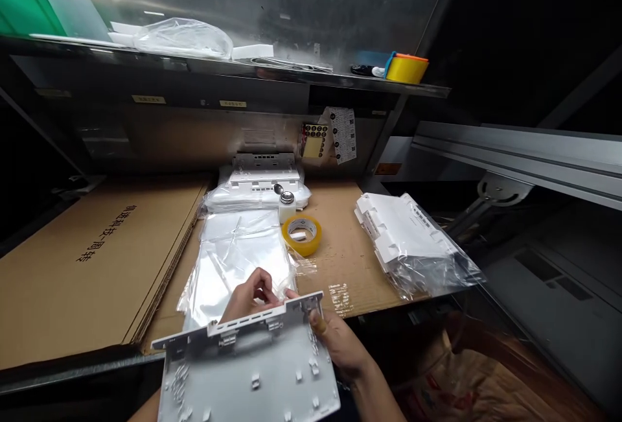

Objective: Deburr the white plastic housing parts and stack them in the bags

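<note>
A white plastic housing with slots along its top edge and small clips inside tilts toward me at the front. My right hand grips its right edge, thumb on the inner side. Behind the top edge, my left hand is closed with fingers curled together; what they pinch, if anything, I cannot make out. The housing hides part of that hand and its forearm. Just beyond it lies a stack of clear plastic bags. A roll of yellow tape sits to the right of the bags.
Flattened cardboard is stacked at left. A bagged white housing lies at right, and more housings rest at the back beside a small pump bottle. A metal shelf crosses above; a metal rail runs at right.
</note>
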Available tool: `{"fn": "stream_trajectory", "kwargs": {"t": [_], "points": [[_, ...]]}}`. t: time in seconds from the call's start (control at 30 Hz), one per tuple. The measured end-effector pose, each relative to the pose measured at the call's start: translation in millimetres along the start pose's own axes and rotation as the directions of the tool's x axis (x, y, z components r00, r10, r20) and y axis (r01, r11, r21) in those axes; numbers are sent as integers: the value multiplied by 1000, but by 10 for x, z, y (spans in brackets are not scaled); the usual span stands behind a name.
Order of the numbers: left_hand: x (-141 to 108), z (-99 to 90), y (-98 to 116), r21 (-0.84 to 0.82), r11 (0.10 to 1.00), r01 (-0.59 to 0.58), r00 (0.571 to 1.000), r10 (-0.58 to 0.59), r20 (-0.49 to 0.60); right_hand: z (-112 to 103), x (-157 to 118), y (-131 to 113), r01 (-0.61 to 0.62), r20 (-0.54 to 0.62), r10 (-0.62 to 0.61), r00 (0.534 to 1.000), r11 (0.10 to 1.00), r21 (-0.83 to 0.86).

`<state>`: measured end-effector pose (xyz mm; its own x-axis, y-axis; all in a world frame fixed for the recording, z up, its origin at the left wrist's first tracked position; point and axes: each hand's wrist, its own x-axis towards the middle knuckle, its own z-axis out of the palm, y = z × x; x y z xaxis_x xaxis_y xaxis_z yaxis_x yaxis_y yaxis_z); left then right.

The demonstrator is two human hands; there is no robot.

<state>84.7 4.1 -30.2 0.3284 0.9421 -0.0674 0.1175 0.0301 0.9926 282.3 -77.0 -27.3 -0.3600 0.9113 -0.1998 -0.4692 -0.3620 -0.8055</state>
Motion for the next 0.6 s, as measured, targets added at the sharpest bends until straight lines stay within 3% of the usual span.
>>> {"fn": "stream_trajectory", "kwargs": {"t": [0.13, 0.37, 0.6], "points": [[3, 41, -51, -85, 996, 9, 1000, -7, 19, -37, 56, -5, -88, -32, 86, 996, 993, -84], [123, -134, -102, -319, 947, 14, 1000, -14, 2, -203, -71, 15, -65, -157, 60, 986, 997, -28], [138, -94, -152, -293, 956, 15, 999, -6, 33, -104, -59, 20, -22, -76, 21, 997, 1000, -9]]}}
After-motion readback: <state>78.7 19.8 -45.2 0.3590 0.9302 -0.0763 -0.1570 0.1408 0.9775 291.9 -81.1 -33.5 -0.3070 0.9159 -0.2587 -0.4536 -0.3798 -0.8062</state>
